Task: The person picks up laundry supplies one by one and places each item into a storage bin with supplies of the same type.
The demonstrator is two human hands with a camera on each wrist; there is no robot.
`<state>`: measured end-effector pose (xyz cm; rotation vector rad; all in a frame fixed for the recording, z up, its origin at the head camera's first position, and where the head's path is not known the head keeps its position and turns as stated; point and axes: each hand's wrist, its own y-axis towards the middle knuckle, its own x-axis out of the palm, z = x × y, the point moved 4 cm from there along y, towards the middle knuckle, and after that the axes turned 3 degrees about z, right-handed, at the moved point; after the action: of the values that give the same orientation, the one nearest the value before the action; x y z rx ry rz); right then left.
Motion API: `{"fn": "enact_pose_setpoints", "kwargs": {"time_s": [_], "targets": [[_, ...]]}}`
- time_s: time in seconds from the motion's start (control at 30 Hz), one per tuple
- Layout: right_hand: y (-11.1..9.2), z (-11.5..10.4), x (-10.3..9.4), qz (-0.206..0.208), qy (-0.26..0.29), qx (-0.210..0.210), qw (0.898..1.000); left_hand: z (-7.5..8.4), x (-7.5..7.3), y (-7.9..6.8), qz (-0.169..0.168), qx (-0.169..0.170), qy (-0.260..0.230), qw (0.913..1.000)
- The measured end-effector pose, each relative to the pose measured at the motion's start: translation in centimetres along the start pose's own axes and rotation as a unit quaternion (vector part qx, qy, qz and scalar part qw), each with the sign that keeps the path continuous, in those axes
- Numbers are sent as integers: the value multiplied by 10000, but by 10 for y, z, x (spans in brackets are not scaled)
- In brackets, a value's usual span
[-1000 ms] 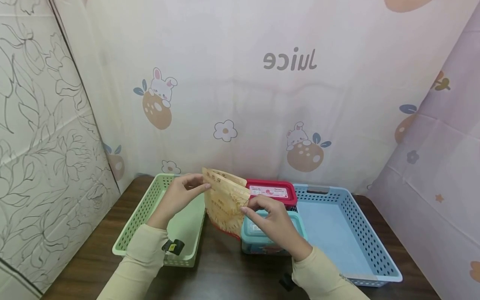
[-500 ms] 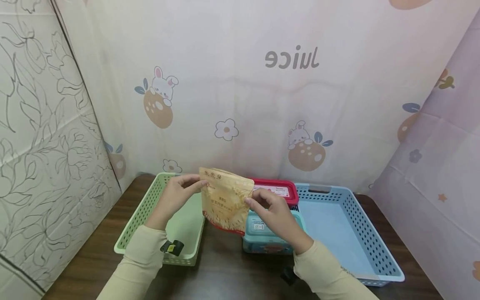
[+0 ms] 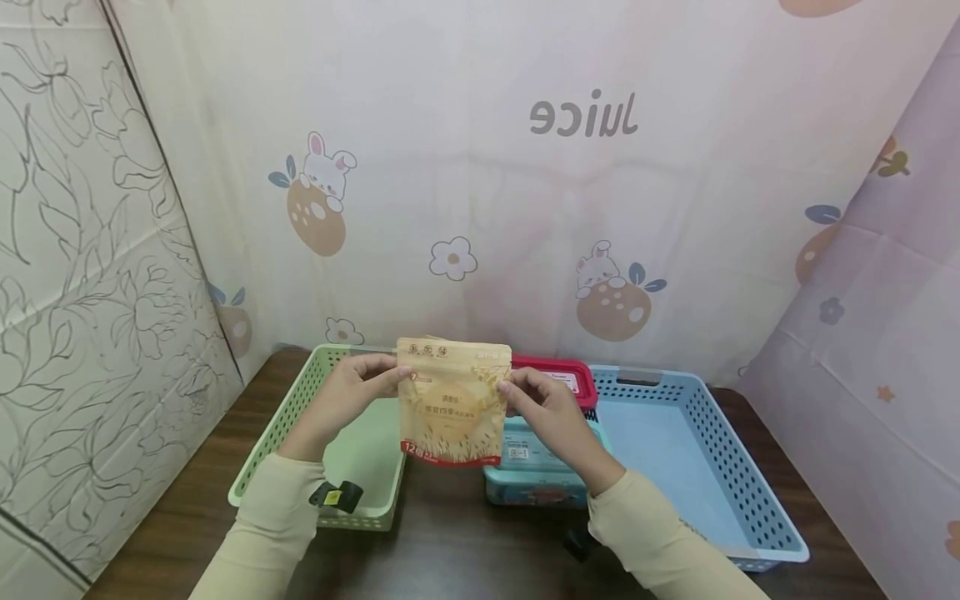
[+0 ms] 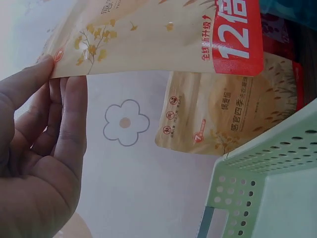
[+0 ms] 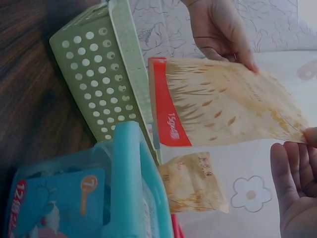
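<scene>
A beige stand-up pouch [image 3: 453, 408] with a red bottom band and wheat print is held up, its front facing the head camera. My left hand [image 3: 347, 404] pinches its left edge near the top between thumb and fingers. On the opposite edge, my right hand [image 3: 553, 417] pinches it the same way. In the left wrist view, the left thumb and fingers [image 4: 72, 116] grip the pouch's edge. A second pouch [image 4: 213, 111] of the same design stands behind, beside the green basket; in the head view the held pouch hides nearly all of it.
A light green perforated basket [image 3: 366, 454] stands on the dark wood table [image 3: 442, 542] at left, a light blue one [image 3: 667, 467] at right. Between them are a teal lidded box [image 3: 536, 492] and, farther back, a red-lidded box [image 3: 587, 387]. A patterned curtain [image 3: 480, 200] hangs behind.
The pouch has turned from slanted to squarely facing the head camera, its right side lifting and its lower edge levelling. Both hands keep their pinch on it.
</scene>
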<state>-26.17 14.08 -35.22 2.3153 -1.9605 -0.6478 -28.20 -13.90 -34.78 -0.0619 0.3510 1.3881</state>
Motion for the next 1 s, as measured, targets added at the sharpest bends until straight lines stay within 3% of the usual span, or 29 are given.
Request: {"fn": "enact_pose_setpoints", "kwargs": {"time_s": [0.23, 0.53, 1.0], "targets": [[5, 9, 0, 111, 589, 514, 9969, -2, 1, -2, -125, -77, -190, 9997], [6, 10, 0, 297, 705, 594, 9953, -3, 0, -3, -2, 31, -553, 9985], [8, 8, 0, 230, 773, 764, 9938, -4, -5, -6, -98, 155, -492, 9986]]}}
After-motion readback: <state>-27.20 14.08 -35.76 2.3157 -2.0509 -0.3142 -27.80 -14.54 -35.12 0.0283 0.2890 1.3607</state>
